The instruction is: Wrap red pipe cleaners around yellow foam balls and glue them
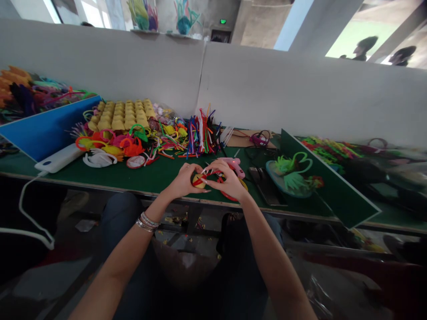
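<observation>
So, using the glue gun (pixel 237 168) as the reference point: the yellow piece (pixel 199 185) is just left of it and a bit closer to the person, held at the table's (pixel 160 180) near edge. The left hand (pixel 185 178) has its grip curled partway shut around that piece, thumb below, fingers over the top. The right hand (pixel 228 180) is right in front of the glue gun, its grip arched wide at the knuckles but nearly closed at the tips, which look to be pinching the red strip (pixel 199 181) lying across the yellow piece. Can't tell if the strip is stuck down or just held there.

Tips, imo: a light left grip is best, since the piece looks thin and could dent. Pinching the strip near where it meets the yellow should give better control than holding a loose end. Also worth watching the right knuckles, because the glue gun sits so close behind them and might be hot. The phone (pixel 267 186), right of the glue gun, seems well out of the way.
</observation>
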